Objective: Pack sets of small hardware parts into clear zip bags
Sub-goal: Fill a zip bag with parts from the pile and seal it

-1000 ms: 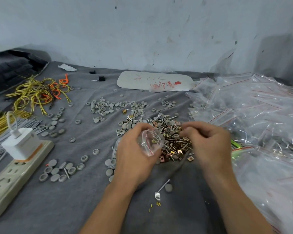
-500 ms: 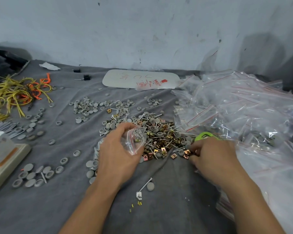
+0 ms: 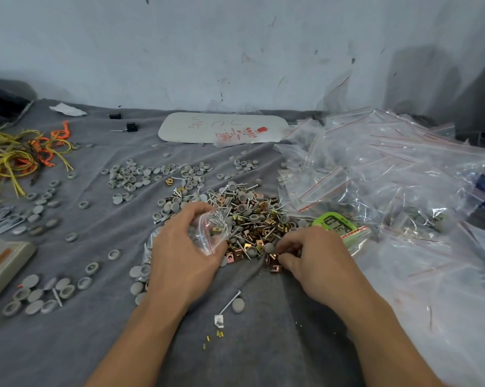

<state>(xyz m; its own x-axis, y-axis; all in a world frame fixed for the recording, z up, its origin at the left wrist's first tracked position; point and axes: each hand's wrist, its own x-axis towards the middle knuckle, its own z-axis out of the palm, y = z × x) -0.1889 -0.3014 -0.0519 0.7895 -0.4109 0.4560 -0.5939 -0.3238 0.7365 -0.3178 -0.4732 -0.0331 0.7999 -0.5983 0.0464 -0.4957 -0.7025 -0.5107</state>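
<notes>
A heap of mixed hardware (image 3: 252, 219), with screws, grey caps and gold and copper clips, lies in the middle of the grey cloth (image 3: 96, 344). My left hand (image 3: 185, 255) holds a small clear zip bag (image 3: 212, 233) with a red strip at the heap's left edge; some parts show inside it. My right hand (image 3: 316, 261) rests at the heap's near right edge, its fingertips pinching copper clips (image 3: 273, 259).
A large pile of clear zip bags (image 3: 389, 185) fills the right side, with a green timer (image 3: 334, 223) at its edge. Loose grey caps (image 3: 135, 174) dot the cloth. Yellow and orange wires (image 3: 18, 155) lie far left, a power strip (image 3: 1, 263) at the left edge.
My right hand has moved from beside the bag down to the heap's near right edge and picks at the clips. The view has shifted right, uncovering the green timer.
</notes>
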